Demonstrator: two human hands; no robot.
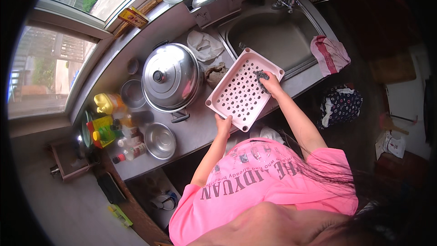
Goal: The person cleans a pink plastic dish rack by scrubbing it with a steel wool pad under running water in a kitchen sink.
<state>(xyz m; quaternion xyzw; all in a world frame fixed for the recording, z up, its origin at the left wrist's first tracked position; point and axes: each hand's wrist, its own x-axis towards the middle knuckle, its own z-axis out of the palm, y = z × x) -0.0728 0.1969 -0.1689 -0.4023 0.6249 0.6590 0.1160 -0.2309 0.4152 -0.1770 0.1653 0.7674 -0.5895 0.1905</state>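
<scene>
A pink perforated plastic tray (235, 92) with raised sides lies tilted across the front of the counter, its far corner at the edge of the sink. My left hand (223, 124) grips its near left rim, thumb over the edge. In my right hand (270, 83) is a grey scouring pad (262, 78), pressed against the tray's holed base near its right side. The fingertips under the left rim are hidden.
A lidded steel pot (170, 75) stands left of the tray, with a steel bowl (160, 140) and several bottles (135, 151) beyond. The steel sink (273, 41) lies behind the tray; a pink cloth (329, 54) hangs over its right edge. A crumpled white bag (204, 45) sits between pot and sink.
</scene>
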